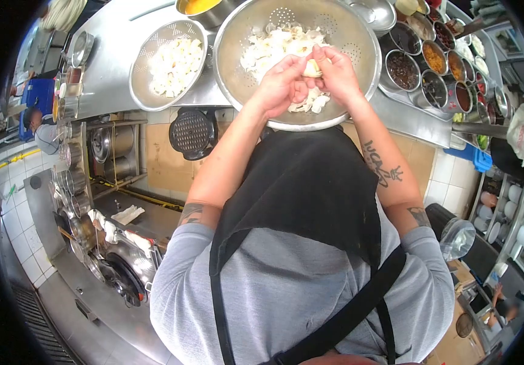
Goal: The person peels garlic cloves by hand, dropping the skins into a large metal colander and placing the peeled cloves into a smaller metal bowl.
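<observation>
A pale food piece (312, 68) sits pinched between your left hand (283, 85) and right hand (336, 74), both grasping it over the large colander (243, 36) at the worktop's (110, 67) front edge.

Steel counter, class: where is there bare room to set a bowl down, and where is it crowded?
Bare steel counter lies left of the small colander. Crowded: the large colander, where both hands, left hand and right hand, hold a pale piece, and the seasoning tins to its right.
</observation>
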A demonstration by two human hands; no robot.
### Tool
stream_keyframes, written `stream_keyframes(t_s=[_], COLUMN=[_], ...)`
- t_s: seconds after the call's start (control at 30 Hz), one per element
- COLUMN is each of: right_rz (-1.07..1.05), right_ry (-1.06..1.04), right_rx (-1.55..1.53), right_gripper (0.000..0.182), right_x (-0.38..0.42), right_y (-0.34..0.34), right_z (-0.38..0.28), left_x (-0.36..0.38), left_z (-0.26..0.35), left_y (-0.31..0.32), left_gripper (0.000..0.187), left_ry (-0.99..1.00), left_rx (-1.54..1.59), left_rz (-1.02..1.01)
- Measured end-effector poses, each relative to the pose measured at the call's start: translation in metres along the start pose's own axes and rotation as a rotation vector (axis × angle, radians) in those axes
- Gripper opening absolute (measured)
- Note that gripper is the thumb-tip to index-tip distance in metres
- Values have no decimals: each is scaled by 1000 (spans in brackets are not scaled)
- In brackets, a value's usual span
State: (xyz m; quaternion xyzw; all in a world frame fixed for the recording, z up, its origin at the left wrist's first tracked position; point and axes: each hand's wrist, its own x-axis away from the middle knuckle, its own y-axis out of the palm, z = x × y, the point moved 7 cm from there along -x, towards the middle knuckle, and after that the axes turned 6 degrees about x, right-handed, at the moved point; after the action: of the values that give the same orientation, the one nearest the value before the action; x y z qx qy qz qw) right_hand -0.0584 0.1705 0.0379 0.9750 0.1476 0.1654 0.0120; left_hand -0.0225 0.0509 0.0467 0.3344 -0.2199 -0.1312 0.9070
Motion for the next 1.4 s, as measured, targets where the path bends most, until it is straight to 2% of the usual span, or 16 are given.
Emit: stream_keyframes(t_s=[0.03,0.1,0.17,0.3,0.37,0.47,0.5,0.6,0.7,0.83,0.93,1.03,1.13,1.23,1.33,1.4], right_rz=[-27,-18,-55,-122,-125,-74,-8,120,15,-61,-87,-139,-47,-17,45,89], right_ry=[17,-182,-249,-205,-214,-129,-202,-201,-37,90,75,75,14,14,43,15], right_rx=[46,208,330,596,814,799,772,711,501,-111,-221,-313,-261,-414,-506,-522], right_gripper=[36,36,36,37,39,39,38,36,34,24,26,25,22,19,18,18], right_x=[1,6,12,18,19,13,10,11,1,3,7,9,6,-1,-1,-4], right_y=[1,6,13,18,24,27,25,25,12,7,12,20,26,20,15,9], right_z=[0,-16,-26,-30,-29,-11,0,10,16,16,9,5,0,5,6,9], left_x=[0,0,3,3,-1,-7,-7,-10,-9,-2,-2,-6,-4,0,-1,-2], left_z=[3,7,5,-4,-12,-20,-21,-20,-18,-5,-2,8,13,10,6,5], left_y=[-5,-13,-15,-21,-25,-36,-38,-37,-34,-16,-21,-21,-17,-6,-8,-17], left_gripper=[22,17,16,16,16,17,18,17,16,16,12,6,9,9,13,16], left_ry=[8,26,18,-121,-74,-49,-74,-43,-108,-134,-87,134,211,130,57,64], left_rx=[-12,-32,-53,-140,-305,-424,-430,-476,-301,-74,-117,-450,-481,-233,213,236], left_rz=[43,130,188,219,304,314,299,272,277,234,255,178,224,124,32,91])
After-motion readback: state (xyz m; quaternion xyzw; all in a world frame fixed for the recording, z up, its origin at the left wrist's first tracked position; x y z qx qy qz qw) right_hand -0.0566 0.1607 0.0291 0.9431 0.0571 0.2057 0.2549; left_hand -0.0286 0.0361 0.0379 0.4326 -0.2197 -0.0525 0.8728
